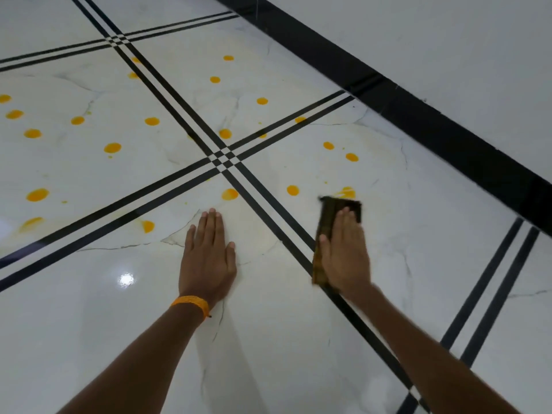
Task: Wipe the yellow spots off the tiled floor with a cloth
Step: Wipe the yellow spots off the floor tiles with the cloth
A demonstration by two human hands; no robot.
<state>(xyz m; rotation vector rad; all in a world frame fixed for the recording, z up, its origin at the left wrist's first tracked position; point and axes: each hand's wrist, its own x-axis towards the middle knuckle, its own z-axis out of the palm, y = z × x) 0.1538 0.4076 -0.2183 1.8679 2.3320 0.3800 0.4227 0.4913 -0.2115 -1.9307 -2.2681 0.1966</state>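
Several yellow spots [229,194] dot the glossy white tiled floor [268,339], which is crossed by double black lines. My right hand [346,249] lies flat with straight fingers on a dark folded cloth [327,216], pressing it to the floor. Just beyond the cloth's far edge sits a smeared yellow spot [346,192]. My left hand [207,255], an orange band at its wrist, rests flat on a tile to the left. Round spots [292,190] lie just ahead of both hands.
A black skirting strip [418,115] runs diagonally along the base of a white wall [448,40] at the upper right. More yellow spots [112,147] spread over the tiles to the left and far ahead. A light glare [126,278] shines near my left hand.
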